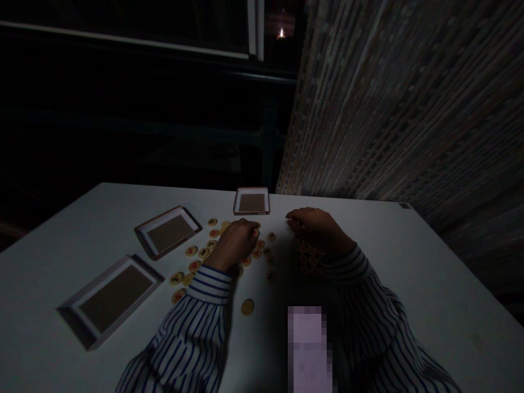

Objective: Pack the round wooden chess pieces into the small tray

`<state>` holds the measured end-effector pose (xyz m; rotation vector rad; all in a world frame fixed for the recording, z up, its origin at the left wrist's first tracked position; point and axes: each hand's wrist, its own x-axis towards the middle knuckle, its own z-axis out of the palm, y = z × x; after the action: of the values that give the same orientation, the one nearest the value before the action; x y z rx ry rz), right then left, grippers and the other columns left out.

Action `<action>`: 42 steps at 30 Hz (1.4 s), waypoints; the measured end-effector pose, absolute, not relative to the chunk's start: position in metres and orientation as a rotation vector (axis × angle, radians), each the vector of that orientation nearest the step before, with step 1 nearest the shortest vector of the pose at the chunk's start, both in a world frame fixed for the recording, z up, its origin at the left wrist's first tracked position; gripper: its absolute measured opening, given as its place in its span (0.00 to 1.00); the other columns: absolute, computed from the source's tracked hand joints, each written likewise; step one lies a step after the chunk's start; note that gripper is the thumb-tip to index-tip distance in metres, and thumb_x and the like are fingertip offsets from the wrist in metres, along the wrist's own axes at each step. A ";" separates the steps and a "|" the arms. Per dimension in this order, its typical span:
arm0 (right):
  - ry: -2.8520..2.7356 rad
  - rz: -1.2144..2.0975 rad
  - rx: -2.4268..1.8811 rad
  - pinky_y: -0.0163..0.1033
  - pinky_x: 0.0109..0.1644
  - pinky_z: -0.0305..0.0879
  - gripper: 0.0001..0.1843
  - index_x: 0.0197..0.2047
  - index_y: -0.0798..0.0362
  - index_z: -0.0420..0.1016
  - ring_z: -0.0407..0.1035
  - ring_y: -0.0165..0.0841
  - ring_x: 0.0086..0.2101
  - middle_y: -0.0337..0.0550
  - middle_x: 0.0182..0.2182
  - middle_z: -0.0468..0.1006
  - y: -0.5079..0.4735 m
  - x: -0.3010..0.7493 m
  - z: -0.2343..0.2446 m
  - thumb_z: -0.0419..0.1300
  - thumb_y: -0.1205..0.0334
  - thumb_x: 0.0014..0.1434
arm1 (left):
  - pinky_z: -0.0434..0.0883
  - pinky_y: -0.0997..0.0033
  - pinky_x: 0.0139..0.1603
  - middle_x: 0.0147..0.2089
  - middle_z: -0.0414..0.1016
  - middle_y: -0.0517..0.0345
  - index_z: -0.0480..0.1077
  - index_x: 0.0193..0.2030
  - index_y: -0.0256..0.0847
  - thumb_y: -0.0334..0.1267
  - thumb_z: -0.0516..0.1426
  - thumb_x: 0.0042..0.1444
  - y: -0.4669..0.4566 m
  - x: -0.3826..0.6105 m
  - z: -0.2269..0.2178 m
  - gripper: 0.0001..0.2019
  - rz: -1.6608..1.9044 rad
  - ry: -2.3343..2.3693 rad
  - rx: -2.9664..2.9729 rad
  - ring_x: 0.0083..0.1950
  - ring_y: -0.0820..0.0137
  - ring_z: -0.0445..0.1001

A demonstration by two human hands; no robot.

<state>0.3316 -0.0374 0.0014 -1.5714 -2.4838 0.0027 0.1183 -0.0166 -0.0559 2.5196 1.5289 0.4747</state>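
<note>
Round wooden Chinese chess pieces (191, 251) with red and dark characters lie scattered across the middle of the white table (94, 224). Over them is my left hand (233, 245), palm down, its fingers bent and closed at a piece (255, 232) by the fingertips. My right hand (315, 226) hovers farther right with its fingers curled together; what they hold, if anything, is hidden. Below and partly behind it, more pieces (308, 262) sit packed closely in rows, in deep shadow. One plain piece (247, 307) lies apart, nearer to me.
Three shallow trays or lids stand on the table: a large one (70, 311) at left, a medium one (143, 240) behind it, a small one (251, 213) at the back. A pixelated rectangle (311, 355) is near me. A string curtain (388, 109) hangs beyond.
</note>
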 end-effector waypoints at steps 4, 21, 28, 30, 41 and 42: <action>-2.470 -0.005 -1.568 0.37 0.42 0.59 0.15 0.46 0.52 0.70 0.68 0.34 0.40 0.44 0.40 0.76 -0.038 0.332 0.002 0.48 0.60 0.59 | 0.64 0.69 0.45 0.42 0.71 0.50 0.70 0.44 0.40 0.38 0.46 0.56 -0.019 0.120 -0.048 0.15 0.568 1.477 2.472 0.43 0.66 0.69; -2.424 -0.043 -1.564 0.37 0.42 0.59 0.15 0.46 0.53 0.70 0.68 0.33 0.39 0.42 0.39 0.76 -0.046 0.335 0.010 0.49 0.60 0.58 | 0.65 0.76 0.29 0.28 0.70 0.61 0.68 0.33 0.37 0.40 0.56 0.47 -0.027 0.133 -0.028 0.09 0.965 1.198 1.713 0.29 0.75 0.68; -2.426 -0.041 -1.542 0.37 0.44 0.59 0.15 0.47 0.53 0.70 0.68 0.32 0.39 0.43 0.39 0.76 -0.057 0.338 0.019 0.49 0.60 0.59 | 0.68 0.74 0.31 0.31 0.74 0.57 0.71 0.36 0.36 0.42 0.58 0.45 -0.034 0.133 -0.015 0.13 0.978 1.164 1.638 0.31 0.72 0.71; -2.441 -0.043 -1.553 0.37 0.44 0.60 0.16 0.46 0.53 0.70 0.68 0.33 0.39 0.44 0.39 0.76 -0.060 0.340 0.021 0.49 0.60 0.59 | 0.68 0.73 0.32 0.31 0.75 0.57 0.71 0.36 0.37 0.43 0.58 0.45 -0.037 0.135 -0.012 0.13 0.978 1.176 1.623 0.32 0.71 0.72; -2.437 -0.030 -1.528 0.38 0.45 0.60 0.15 0.46 0.53 0.71 0.68 0.33 0.41 0.44 0.40 0.76 -0.074 0.359 0.016 0.49 0.60 0.59 | 0.66 0.74 0.30 0.30 0.76 0.55 0.74 0.39 0.37 0.45 0.56 0.48 -0.045 0.151 -0.013 0.16 0.951 1.110 1.608 0.31 0.71 0.71; -2.434 -0.027 -1.526 0.38 0.46 0.60 0.15 0.46 0.53 0.71 0.68 0.33 0.41 0.44 0.40 0.76 -0.075 0.359 0.017 0.49 0.60 0.59 | 0.67 0.73 0.30 0.30 0.76 0.55 0.73 0.40 0.36 0.45 0.56 0.48 -0.045 0.152 -0.013 0.16 0.944 1.105 1.602 0.31 0.71 0.71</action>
<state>0.3592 -0.0748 0.0166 -1.5256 -2.4344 -0.0272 0.1519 -0.0455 -0.0127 1.6025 1.1049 0.9438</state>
